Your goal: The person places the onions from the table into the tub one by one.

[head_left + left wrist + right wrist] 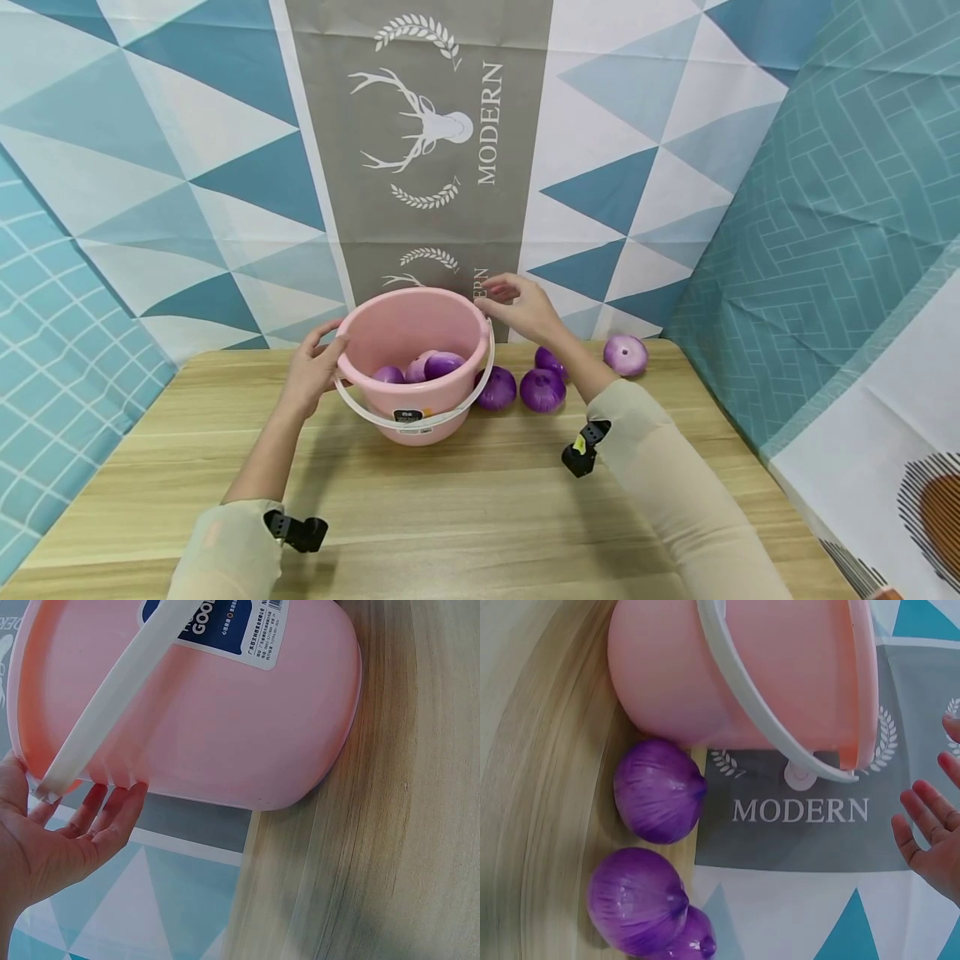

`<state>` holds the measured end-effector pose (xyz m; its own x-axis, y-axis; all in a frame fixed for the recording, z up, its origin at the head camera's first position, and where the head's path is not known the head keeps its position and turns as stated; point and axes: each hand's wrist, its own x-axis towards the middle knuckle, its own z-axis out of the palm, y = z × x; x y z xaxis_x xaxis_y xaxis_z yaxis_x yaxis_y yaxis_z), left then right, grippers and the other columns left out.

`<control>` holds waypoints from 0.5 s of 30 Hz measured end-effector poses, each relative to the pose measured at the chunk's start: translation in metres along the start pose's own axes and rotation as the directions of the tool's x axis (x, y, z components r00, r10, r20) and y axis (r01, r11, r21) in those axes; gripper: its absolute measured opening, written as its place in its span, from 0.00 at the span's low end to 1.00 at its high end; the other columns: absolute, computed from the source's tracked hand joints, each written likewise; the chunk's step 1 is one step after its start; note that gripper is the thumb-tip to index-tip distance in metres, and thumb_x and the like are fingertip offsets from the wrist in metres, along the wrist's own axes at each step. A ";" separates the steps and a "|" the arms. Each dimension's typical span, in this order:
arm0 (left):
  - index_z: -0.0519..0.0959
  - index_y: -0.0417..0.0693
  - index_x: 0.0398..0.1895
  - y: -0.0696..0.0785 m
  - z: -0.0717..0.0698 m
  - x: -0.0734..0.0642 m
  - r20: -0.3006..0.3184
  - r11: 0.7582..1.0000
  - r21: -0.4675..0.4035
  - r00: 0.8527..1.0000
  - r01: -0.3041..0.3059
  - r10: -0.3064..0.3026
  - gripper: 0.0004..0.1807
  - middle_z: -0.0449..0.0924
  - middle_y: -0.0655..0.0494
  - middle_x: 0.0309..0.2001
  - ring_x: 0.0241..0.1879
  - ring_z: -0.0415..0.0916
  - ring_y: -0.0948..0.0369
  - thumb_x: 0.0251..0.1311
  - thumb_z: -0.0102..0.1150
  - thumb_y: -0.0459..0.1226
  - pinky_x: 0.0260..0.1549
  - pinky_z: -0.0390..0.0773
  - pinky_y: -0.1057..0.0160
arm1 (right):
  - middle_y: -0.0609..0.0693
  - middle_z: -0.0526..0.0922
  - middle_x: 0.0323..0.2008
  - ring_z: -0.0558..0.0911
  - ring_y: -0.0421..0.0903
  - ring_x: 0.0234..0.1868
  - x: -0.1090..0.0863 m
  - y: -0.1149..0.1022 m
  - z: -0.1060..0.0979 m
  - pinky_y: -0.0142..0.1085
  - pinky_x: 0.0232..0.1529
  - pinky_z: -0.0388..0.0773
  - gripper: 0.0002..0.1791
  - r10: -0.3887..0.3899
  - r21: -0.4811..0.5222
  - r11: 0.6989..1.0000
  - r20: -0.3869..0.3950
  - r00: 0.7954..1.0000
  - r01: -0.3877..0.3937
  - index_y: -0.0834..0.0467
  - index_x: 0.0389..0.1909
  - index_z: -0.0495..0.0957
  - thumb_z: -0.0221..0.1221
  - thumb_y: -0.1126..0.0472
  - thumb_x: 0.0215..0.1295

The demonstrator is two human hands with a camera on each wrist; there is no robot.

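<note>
A pink bucket (431,400) with a white handle (369,415) stands on the table, its handle hanging down across the front. Inside lie purple onions (444,364), several of them, one a paler purple. My left hand (311,371) holds the bucket at its left rim; in the left wrist view its fingers (112,817) touch the outer wall below the handle's end. Beside the right rim, my right hand (525,308) is raised with fingers spread and nothing in it. In the right wrist view a gap shows between that hand (937,832) and the bucket (795,682).
To the bucket's right sit a purple onion (497,389), a second onion (543,391) and a third (551,362) behind it. A paler onion (626,356) lies farther right near the back edge. A patterned cloth (600,167) hangs behind the wooden table (450,533).
</note>
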<state>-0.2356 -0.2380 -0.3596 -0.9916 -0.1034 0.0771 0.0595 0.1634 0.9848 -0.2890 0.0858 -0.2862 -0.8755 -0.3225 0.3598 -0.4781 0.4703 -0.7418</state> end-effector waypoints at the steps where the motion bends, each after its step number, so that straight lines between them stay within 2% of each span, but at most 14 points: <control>1: 0.55 0.50 0.71 0.000 0.000 0.000 0.000 1.000 0.002 1.000 0.001 -0.001 0.33 0.62 0.34 0.58 0.28 0.78 0.70 0.66 0.48 0.50 0.28 0.85 0.66 | 0.58 0.79 0.50 0.78 0.52 0.51 -0.001 0.001 -0.001 0.46 0.56 0.76 0.21 0.003 -0.006 1.000 0.000 1.000 -0.003 0.56 0.50 0.77 0.62 0.50 0.59; 10: 0.55 0.50 0.71 0.001 0.001 -0.001 -0.001 1.000 0.003 1.000 0.001 -0.001 0.33 0.62 0.34 0.57 0.27 0.77 0.71 0.67 0.47 0.50 0.28 0.85 0.66 | 0.54 0.78 0.49 0.78 0.52 0.51 -0.006 0.005 -0.009 0.46 0.51 0.79 0.21 0.023 -0.029 0.999 -0.020 1.000 -0.024 0.54 0.50 0.77 0.62 0.48 0.58; 15: 0.55 0.50 0.71 0.002 0.001 -0.001 -0.003 1.000 0.006 1.000 0.003 -0.003 0.33 0.62 0.35 0.56 0.26 0.76 0.72 0.67 0.47 0.50 0.28 0.85 0.66 | 0.55 0.78 0.50 0.78 0.55 0.51 -0.009 0.010 -0.012 0.46 0.50 0.79 0.21 0.027 -0.024 0.999 -0.029 0.999 -0.027 0.55 0.51 0.77 0.62 0.50 0.59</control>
<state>-0.2341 -0.2364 -0.3580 -0.9915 -0.1069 0.0743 0.0555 0.1689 0.9841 -0.2865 0.1035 -0.2897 -0.8896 -0.2859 0.3562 -0.4555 0.4984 -0.7376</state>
